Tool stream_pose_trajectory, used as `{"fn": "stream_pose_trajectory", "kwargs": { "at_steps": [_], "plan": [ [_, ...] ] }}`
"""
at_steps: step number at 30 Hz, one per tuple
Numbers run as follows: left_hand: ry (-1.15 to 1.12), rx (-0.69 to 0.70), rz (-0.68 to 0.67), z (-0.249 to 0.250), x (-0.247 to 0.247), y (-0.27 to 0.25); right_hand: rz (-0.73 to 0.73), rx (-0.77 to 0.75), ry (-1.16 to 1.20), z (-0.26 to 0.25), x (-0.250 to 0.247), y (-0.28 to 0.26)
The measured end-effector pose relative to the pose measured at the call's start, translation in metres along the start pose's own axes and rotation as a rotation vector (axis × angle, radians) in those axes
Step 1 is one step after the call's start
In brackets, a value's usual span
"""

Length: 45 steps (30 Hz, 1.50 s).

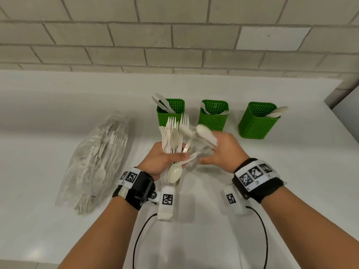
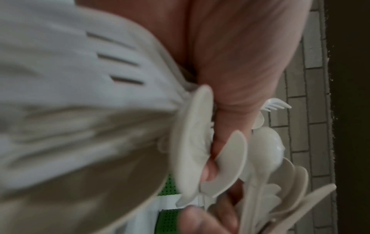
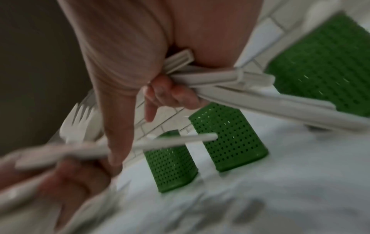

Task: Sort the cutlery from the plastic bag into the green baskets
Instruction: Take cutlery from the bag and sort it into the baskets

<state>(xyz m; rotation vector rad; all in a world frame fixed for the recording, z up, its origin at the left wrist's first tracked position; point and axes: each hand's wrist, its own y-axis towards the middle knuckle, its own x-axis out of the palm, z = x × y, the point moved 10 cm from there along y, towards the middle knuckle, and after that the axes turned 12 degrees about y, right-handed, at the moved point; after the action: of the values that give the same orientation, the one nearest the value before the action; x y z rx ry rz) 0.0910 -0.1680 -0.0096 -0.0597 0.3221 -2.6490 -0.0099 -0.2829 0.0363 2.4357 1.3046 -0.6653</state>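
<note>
Left hand (image 1: 162, 158) is gripping a mixed bundle of cutlery (image 1: 173, 135) upright, fingers wrapped round the handles, with fork tines and a spoon bowl fanning upward and one spoon hanging bowl-down below the fist. Held this way, the heads are showing, so each kind can be picked out by sight. Right hand (image 1: 223, 150) is holding a few pale handles (image 3: 224, 79) pinched between thumb and curled fingers, as its wrist view shows; in the head view these pieces are blurred, so what kind they are cannot be told for sure.

Three green baskets are standing in a row on the white bench (image 1: 272, 191), just beyond the hands: the left basket (image 1: 170, 113) is holding knives, the middle basket (image 1: 213, 115) forks, the right basket (image 1: 258, 121) spoons. Keeping one kind per basket is the point of the sorting. Lying on its side to the left, the plastic bag (image 1: 97, 162) is still holding much cutlery, so the job looks far from finished.
</note>
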Motion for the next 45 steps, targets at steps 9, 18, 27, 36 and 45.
{"fn": "stream_pose_trajectory", "kwargs": {
  "at_steps": [9, 18, 27, 36, 45],
  "plan": [
    [-0.304, -0.058, 0.080, -0.005, -0.012, 0.001, 0.181, 0.054, 0.238, 0.020, 0.002, -0.001],
    [-0.233, -0.121, -0.001, -0.007, 0.002, 0.000, 0.184, 0.071, 0.542, 0.027, 0.000, 0.001],
    [-0.130, -0.127, -0.082, -0.005, 0.016, -0.006, 0.070, -0.291, 0.089, -0.015, 0.012, 0.003],
    [-0.221, 0.005, 0.203, -0.003, -0.023, 0.001, 0.309, 0.124, 0.603, 0.041, -0.014, -0.002],
    [-0.113, 0.105, 0.217, 0.005, -0.021, 0.004, 0.321, 0.127, 0.743, 0.045, -0.001, -0.007]
  ]
}}
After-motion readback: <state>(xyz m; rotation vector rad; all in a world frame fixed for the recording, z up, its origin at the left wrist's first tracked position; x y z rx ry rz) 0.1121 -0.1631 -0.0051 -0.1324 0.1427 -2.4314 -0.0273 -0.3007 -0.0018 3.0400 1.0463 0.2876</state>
